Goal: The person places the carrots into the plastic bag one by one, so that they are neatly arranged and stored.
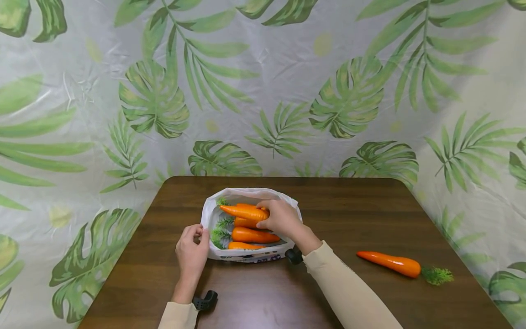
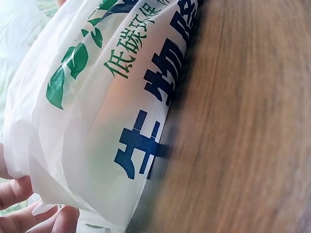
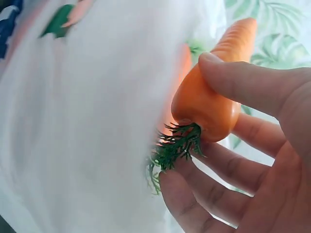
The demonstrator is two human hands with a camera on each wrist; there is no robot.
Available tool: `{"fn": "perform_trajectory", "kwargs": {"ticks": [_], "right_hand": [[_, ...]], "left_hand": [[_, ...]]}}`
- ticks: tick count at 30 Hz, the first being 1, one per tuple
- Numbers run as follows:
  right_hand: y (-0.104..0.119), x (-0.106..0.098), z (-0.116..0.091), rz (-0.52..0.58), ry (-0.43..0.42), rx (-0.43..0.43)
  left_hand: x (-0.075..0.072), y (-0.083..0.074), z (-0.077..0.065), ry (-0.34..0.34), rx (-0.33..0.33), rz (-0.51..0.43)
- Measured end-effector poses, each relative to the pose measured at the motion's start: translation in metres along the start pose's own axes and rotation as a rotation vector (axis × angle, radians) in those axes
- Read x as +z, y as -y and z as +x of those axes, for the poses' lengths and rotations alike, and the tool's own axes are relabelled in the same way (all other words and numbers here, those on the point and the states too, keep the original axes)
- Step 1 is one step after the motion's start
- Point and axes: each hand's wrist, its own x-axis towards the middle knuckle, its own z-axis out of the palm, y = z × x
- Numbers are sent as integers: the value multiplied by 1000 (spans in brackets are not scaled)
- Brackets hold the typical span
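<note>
A white plastic bag (image 1: 279,251) with green and blue print stands open at the top on the table. My left hand (image 1: 192,251) grips its left rim, fingertips (image 2: 17,191) bent at the plastic in the left wrist view. Several orange carrots (image 1: 252,235) with green tops lie inside. Over the bag's mouth, my right hand (image 1: 283,221) holds another carrot (image 3: 209,97) by its thick end. Its tip points left in the head view, and its green top hangs below the thumb in the right wrist view. My palm hides that top in the head view.
One more carrot (image 1: 390,262) lies on the right side of the brown wooden table (image 1: 337,205), its leafy top toward the right. Behind the table hangs a leaf-patterned sheet (image 1: 283,82). Dark wrist straps (image 1: 205,300) show near both sleeves.
</note>
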Motion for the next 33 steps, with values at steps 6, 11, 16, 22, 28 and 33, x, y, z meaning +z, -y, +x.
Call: {"fn": "perform_trajectory", "kwargs": {"ticks": [6,11,16,22,28,33], "right_hand": [[-3,11,0,-31,5,14],[-1,16,-1,-85,20,23],[3,19,-2,-138,31,21],[7,22,-3,-192,23,22],[9,24,-5,-225,16,30],[11,23,-6,-250,11,14]], "left_hand": [[0,0,0,4,-4,3],[-1,0,-1,5,-6,7],[-1,0,-1,7,-10,9],[-1,0,-2,1,-2,7],[-1,0,-2,8,-1,9],[-1,1,-2,5,0,14]]}}
